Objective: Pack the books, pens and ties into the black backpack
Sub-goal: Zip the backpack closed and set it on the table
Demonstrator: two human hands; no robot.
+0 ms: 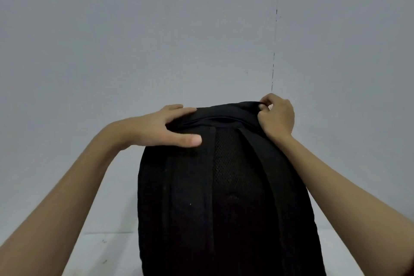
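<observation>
- The black backpack (224,186) stands upright on a pale surface (107,251), filling the view from centre down to 6 o'clock, its mesh back panel (233,163) and shoulder straps (271,168) facing the camera.
- A zipper seam (212,119) curves across its top edge; from here it looks closed or nearly so, though I cannot tell how far it runs on the far side.
- The left hand (161,127) rests at about 10 o'clock on the pack's crown, fingers laid straight over the top and thumb pressed flat on the back panel; it steadies the bag without gripping anything.
- The right hand (277,116) sits at about 1 o'clock, fingers curled tight and pinching something small at the top corner, probably a zipper pull, though the pull itself is hidden by the fingers.
- No books, pens or ties show anywhere, so whether they are inside cannot be judged.
- Risk: if the right hand tugs sideways while the left only presses, the tall bag could tip or slide on the smooth surface.
- Risk: loose fabric at the corner could catch in the zipper teeth and jam the slider.
- Risk: a bulging load might strain the curve of the seam, making the pinch slip off.
- Behind, from 9 to 3 o'clock, is a plain grey wall (134,29).
</observation>
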